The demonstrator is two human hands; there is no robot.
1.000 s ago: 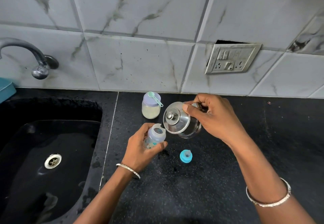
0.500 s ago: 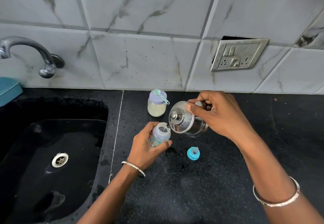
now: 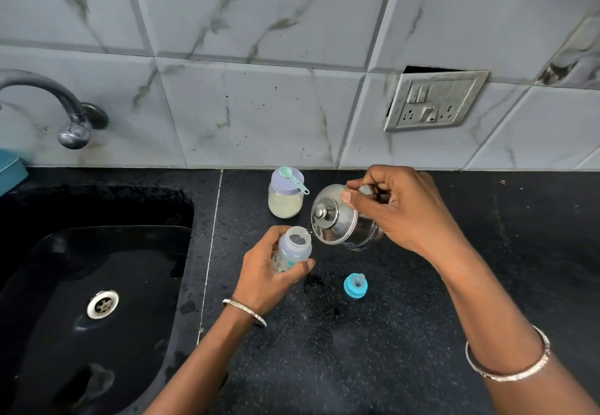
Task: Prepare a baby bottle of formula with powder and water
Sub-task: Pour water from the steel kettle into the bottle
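Note:
My left hand (image 3: 264, 270) grips a small clear baby bottle (image 3: 293, 249) with its mouth open, standing on the black counter. A small steel kettle (image 3: 337, 220) with a knobbed lid is held by my right hand (image 3: 402, 210), my thumb pressing the lid. The kettle is tipped left, its spout right at the bottle's rim. Behind them stands a jar of pale formula powder (image 3: 285, 199) with a lilac lid and a green scoop (image 3: 293, 178) lying across it. The bottle's blue teat cap (image 3: 355, 286) lies on the counter to the right of the bottle.
A black sink (image 3: 94, 301) with a steel drain fills the left, under a curved tap (image 3: 66, 113). A tiled wall with a socket plate (image 3: 433, 101) stands behind. A teal object (image 3: 9, 169) sits at the far left edge. Dark wet spots lie near the cap.
The kettle has tipped further and its spout has come down to the bottle's mouth. The view has shifted slightly, moving everything rightwards in frame.

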